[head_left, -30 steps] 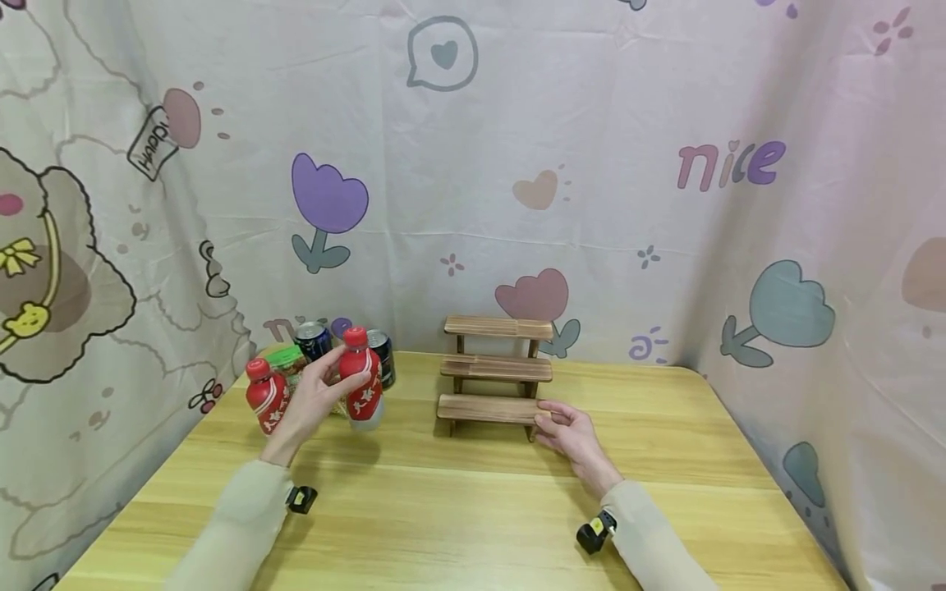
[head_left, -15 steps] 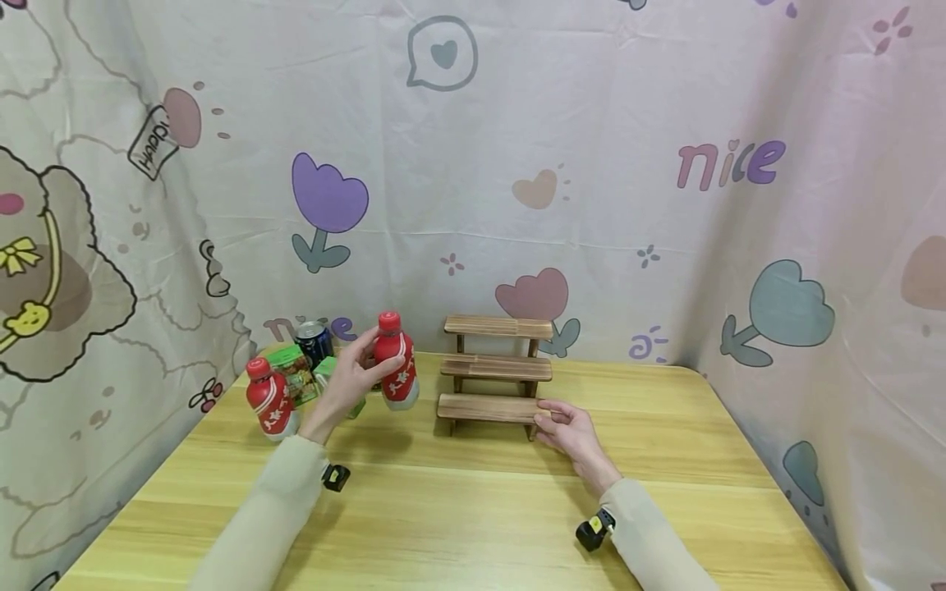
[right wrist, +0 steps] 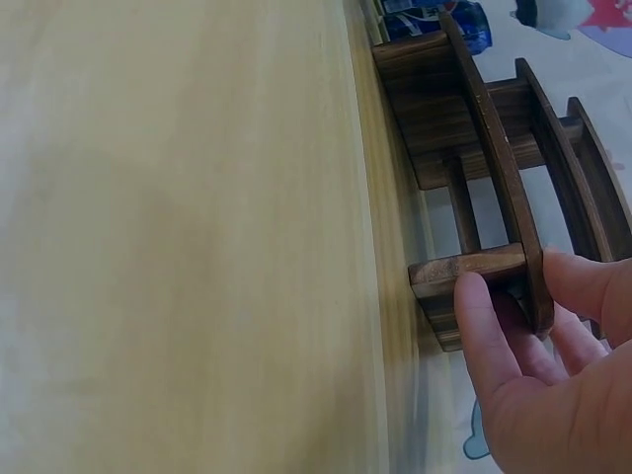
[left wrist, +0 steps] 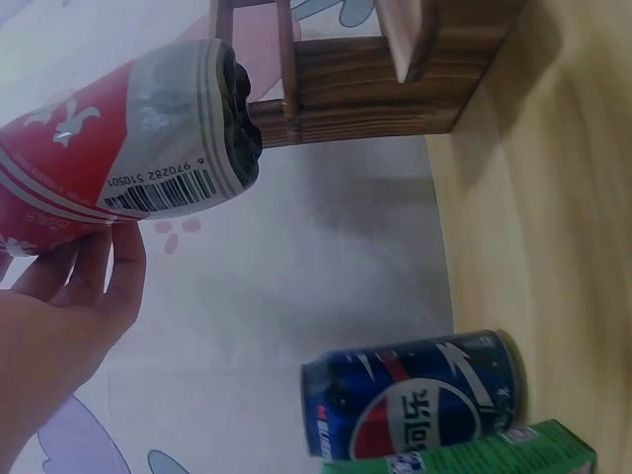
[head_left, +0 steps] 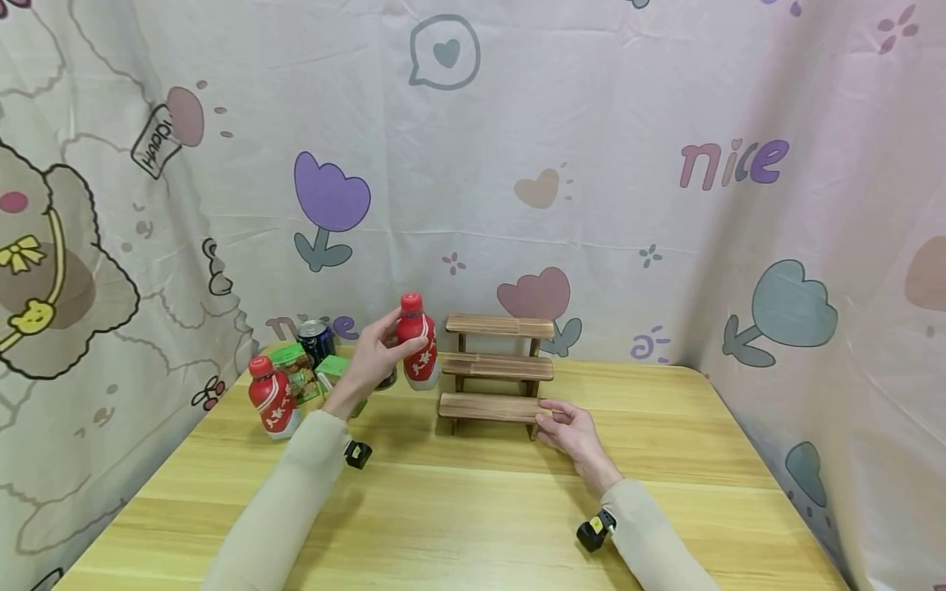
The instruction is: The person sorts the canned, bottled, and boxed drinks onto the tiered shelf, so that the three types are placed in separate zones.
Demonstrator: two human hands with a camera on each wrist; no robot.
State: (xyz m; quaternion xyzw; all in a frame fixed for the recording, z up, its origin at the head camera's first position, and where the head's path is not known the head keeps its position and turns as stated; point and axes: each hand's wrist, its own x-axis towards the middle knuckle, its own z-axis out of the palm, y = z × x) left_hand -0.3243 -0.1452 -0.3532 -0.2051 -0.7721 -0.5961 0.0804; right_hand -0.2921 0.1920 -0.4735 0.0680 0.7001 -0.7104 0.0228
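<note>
In the head view my left hand [head_left: 375, 359] grips a red bottle [head_left: 419, 345] with a red cap and pale base. The bottle hangs above the table, just left of a three-step wooden shelf [head_left: 497, 408]. Its ridged underside and barcode face the left wrist camera, where the bottle [left wrist: 148, 138] lies across the upper left. My right hand [head_left: 575, 439] pinches the right end of the lowest step. Seen from the right wrist, thumb and fingers of the right hand [right wrist: 553, 365] hold the dark wooden step's end [right wrist: 518, 237].
A second red bottle [head_left: 273, 400] stands at the left of the wooden table [head_left: 443, 509]. Behind it are a green-topped box [head_left: 296, 371], a dark blue can [head_left: 315, 341] and another green carton [head_left: 332, 369]. A blue Pepsi can [left wrist: 415, 400] shows in the left wrist view. Patterned cloth hangs behind.
My left hand has carried the red bottle rightward and upward from among the drinks to beside the shelf. The right hand has kept its hold on the lowest step.
</note>
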